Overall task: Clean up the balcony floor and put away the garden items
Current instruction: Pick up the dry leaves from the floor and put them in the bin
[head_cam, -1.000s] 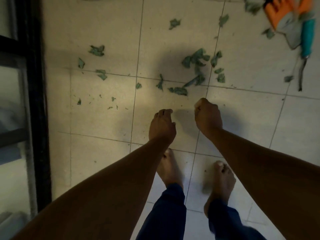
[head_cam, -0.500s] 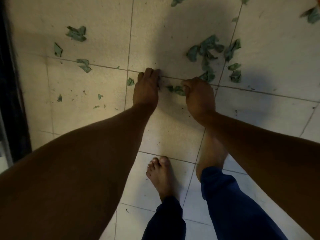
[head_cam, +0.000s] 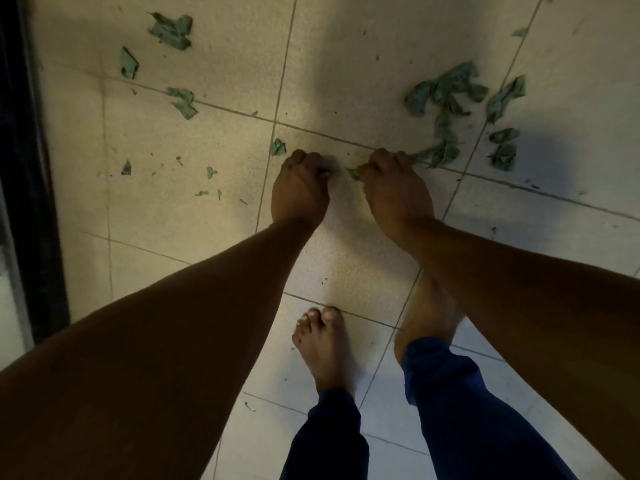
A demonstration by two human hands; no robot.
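Torn green leaves lie scattered over the pale tiled floor (head_cam: 214,140). The biggest cluster of leaves (head_cam: 446,98) is at the upper right. Smaller leaf scraps (head_cam: 173,29) lie at the upper left. My left hand (head_cam: 299,188) is down at the floor with fingers curled over a dark leaf scrap, beside a small leaf (head_cam: 277,147). My right hand (head_cam: 394,192) pinches a green leaf piece (head_cam: 354,172) at its fingertips, with the edge of the big cluster just past its knuckles.
A dark door frame (head_cam: 31,168) runs down the left edge. My two bare feet (head_cam: 325,344) in dark blue trousers stand on the tiles below my hands. Fine leaf crumbs (head_cam: 207,188) dot the tile left of my left hand.
Both hands have dropped from fists above the floor down to the leaves, and their fingers have closed on scraps. The view has shifted closer to the floor.
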